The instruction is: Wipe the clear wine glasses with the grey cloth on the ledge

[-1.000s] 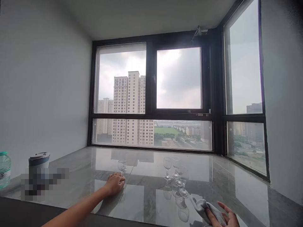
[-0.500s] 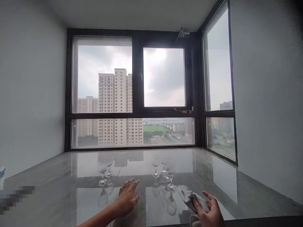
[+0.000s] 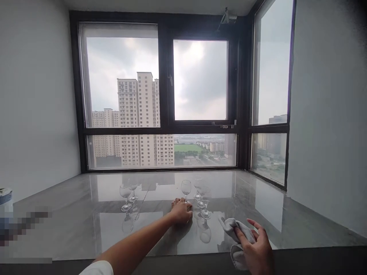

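Note:
My left hand [image 3: 181, 211] reaches over the glossy marble counter [image 3: 258, 214], its fingers curled around the foot of a small clear wine glass [image 3: 186, 188]. Two more wine glasses [image 3: 204, 206] stand just to the right of it, close together. A separate pair of wine glasses [image 3: 126, 198] stands further left, apart from my hand. At the counter's near edge, my right hand [image 3: 256, 250] holds a crumpled grey cloth [image 3: 236, 229], with the fingers lying over it.
A white lidded cup [image 3: 5, 196] shows at the far left edge. Large dark-framed windows [image 3: 169, 126] close off the back and right of the counter. White walls stand on both sides. A dark strip runs along the counter's near edge.
My left hand left the glass it had set down on the left, crossed to the right and closed on the foot of a glass in the right group. The view shifted right.

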